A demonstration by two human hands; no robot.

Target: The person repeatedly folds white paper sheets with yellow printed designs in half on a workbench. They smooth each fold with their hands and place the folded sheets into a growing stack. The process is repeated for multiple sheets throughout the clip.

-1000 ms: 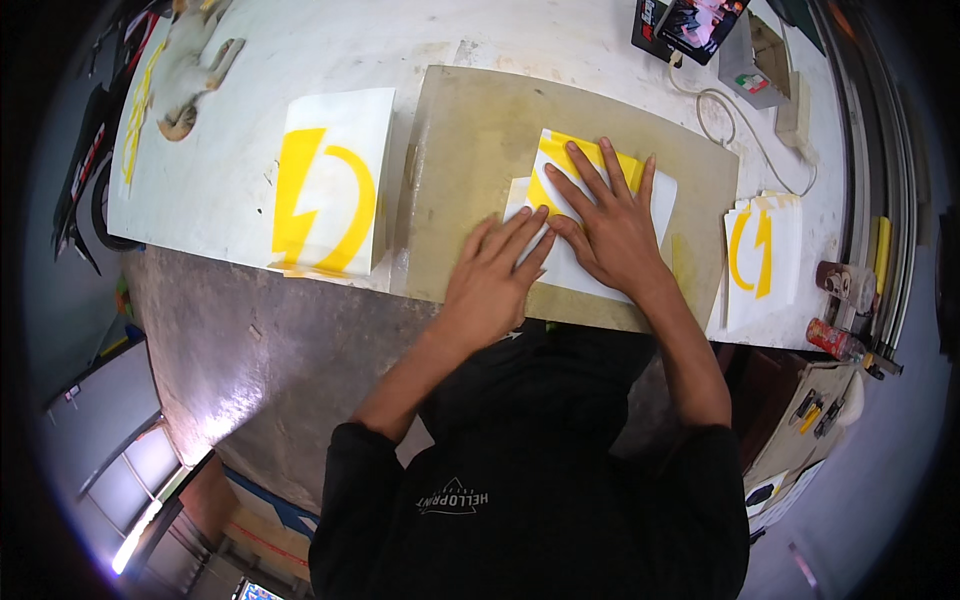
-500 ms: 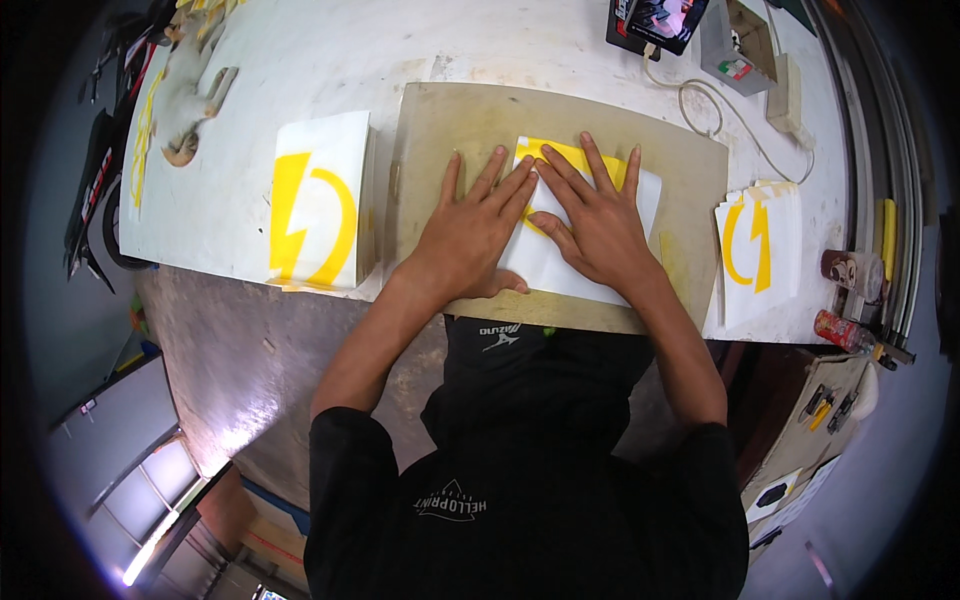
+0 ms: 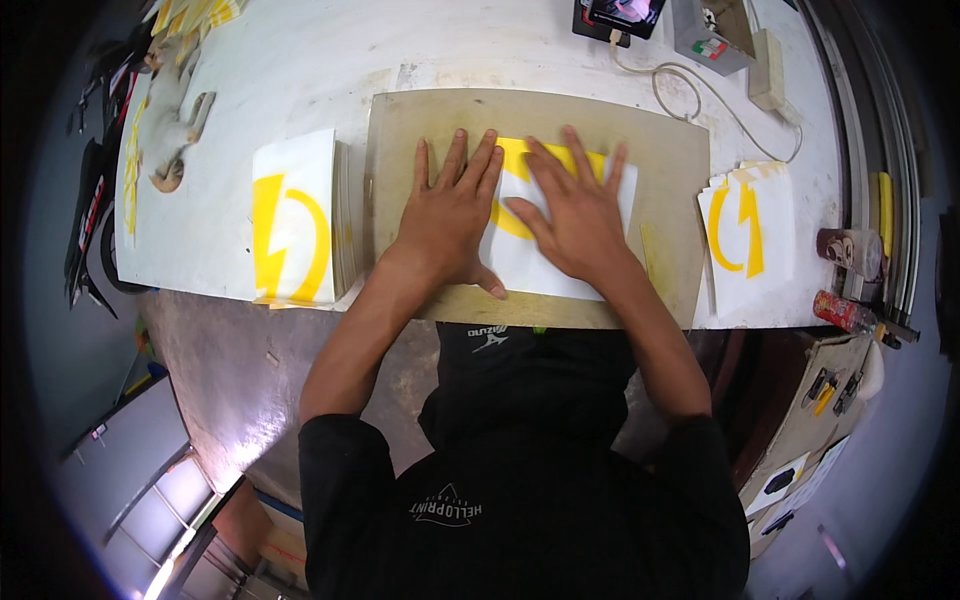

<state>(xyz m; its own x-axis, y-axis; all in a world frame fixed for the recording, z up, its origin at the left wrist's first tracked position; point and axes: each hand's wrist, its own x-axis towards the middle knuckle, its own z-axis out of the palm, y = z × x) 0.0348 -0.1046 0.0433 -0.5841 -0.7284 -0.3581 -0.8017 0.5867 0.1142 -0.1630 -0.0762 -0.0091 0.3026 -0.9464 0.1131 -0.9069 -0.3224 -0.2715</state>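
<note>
A white sheet of paper with yellow print (image 3: 545, 270) lies on a tan board (image 3: 665, 165) at the table's front edge. My left hand (image 3: 445, 220) rests flat at the paper's left edge, fingers stretched out and thumb toward the near side. Flat over the paper's middle and right part is my right hand (image 3: 585, 225), its fingers spread and slightly blurred. Both hands are open and cover some of the yellow print. To the left stands a thick stack of printed white paper (image 3: 305, 165). A lower, fanned pile of similar printed pieces (image 3: 775, 225) lies right of the board.
A cat (image 3: 165, 130) lies at the table's far left, below more yellow-printed pieces (image 3: 210, 10). At the back right are a phone (image 3: 625, 12), a grey box (image 3: 700, 50), a white cable (image 3: 665, 85) and a white power strip (image 3: 767, 70). A cup (image 3: 850, 250) and red bottle (image 3: 843, 310) are at the right edge.
My hands have moved apart: their index fingers were close together over the paper's top, and now the paper's printed top shows between them. The whole view has shifted slightly.
</note>
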